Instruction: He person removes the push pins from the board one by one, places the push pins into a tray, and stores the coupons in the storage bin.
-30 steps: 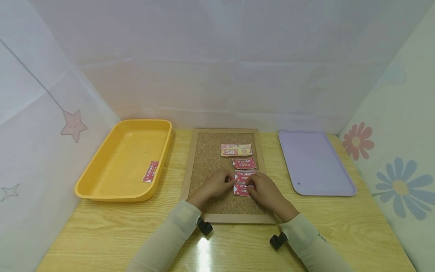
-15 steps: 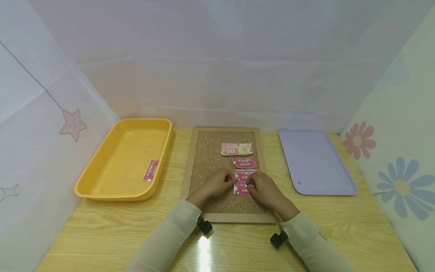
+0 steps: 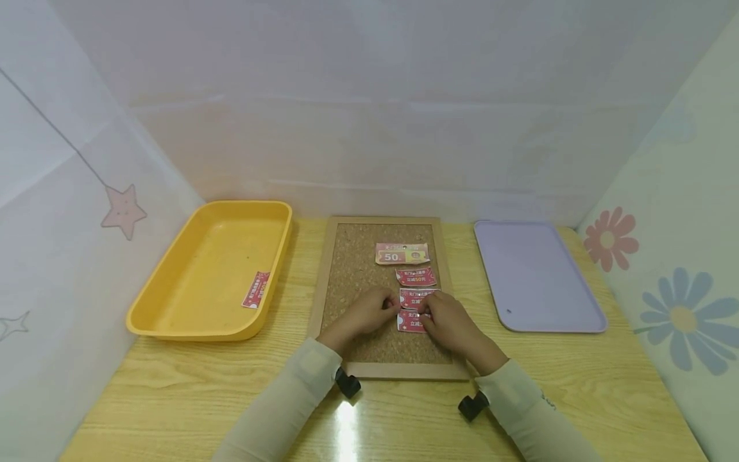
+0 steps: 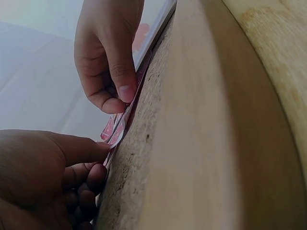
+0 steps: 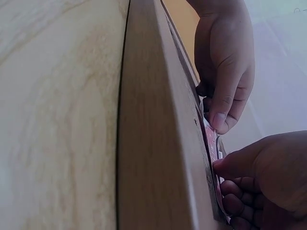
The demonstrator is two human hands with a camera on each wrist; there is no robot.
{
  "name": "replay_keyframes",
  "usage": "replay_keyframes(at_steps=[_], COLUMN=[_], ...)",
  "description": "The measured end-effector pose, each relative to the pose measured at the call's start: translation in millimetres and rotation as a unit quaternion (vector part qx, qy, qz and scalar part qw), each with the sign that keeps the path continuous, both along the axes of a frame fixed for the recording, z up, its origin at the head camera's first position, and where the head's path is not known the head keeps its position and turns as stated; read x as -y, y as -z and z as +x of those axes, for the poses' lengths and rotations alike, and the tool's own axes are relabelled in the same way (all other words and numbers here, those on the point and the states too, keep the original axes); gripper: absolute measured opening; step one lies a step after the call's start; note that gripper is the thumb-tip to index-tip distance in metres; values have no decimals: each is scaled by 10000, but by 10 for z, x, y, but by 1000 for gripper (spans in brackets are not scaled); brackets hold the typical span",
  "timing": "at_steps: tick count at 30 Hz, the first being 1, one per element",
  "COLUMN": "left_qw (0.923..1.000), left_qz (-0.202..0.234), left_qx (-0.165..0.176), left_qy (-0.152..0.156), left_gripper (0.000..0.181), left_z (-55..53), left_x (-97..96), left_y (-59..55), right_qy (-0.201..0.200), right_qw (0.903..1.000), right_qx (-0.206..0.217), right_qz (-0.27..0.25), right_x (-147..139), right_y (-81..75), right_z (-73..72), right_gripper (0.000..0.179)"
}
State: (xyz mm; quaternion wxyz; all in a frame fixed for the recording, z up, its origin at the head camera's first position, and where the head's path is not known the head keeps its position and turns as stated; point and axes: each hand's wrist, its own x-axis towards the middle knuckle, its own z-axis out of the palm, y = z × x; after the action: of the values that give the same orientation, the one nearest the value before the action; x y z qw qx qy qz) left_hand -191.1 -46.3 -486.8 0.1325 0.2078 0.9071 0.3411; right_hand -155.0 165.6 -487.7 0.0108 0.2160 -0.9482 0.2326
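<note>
On a wood-framed cork board [image 3: 355, 256] several paper coupons lie in a column. The topmost coupon [image 3: 398, 255] is pink and yellow; a red coupon [image 3: 417, 277] and another red coupon [image 3: 408, 299] come below it. Small pale dots mark these near their top middles. My left hand [image 3: 371, 312] pinches the left edge of the lowest red coupon [image 3: 408, 323], its thumb on the paper in the left wrist view. My right hand [image 3: 456, 326] has thumb and finger brought together at that coupon's upper middle, covering its right part. Whatever small thing they pinch is hidden by the fingertips.
To the left stands a yellow tray [image 3: 216, 276] with one red coupon [image 3: 256, 290] inside. A flat lilac tray [image 3: 537, 276] lies to the right, a tiny dark speck near its front left corner. Pale printed cloth [image 3: 369, 141] encloses the wooden table [image 3: 190, 398].
</note>
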Motion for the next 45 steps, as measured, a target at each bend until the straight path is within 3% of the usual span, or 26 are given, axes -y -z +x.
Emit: replay_keyframes(at_steps=[21,45], left_qw=[9997,9995], left_qz=[-182,-216], left_qx=[-148,-236], left_qy=[-22,14], left_gripper=[12,13], left_z=[4,-28], left_x=[-4,-2], left_y=[12,52], right_qy=[-46,271], right_qw=[9999,9992], right_qx=[-110,130], right_qz=[-49,-253], right_x=[-7,13], right_y=[22,6], right_z=[16,15], right_gripper=[11,10])
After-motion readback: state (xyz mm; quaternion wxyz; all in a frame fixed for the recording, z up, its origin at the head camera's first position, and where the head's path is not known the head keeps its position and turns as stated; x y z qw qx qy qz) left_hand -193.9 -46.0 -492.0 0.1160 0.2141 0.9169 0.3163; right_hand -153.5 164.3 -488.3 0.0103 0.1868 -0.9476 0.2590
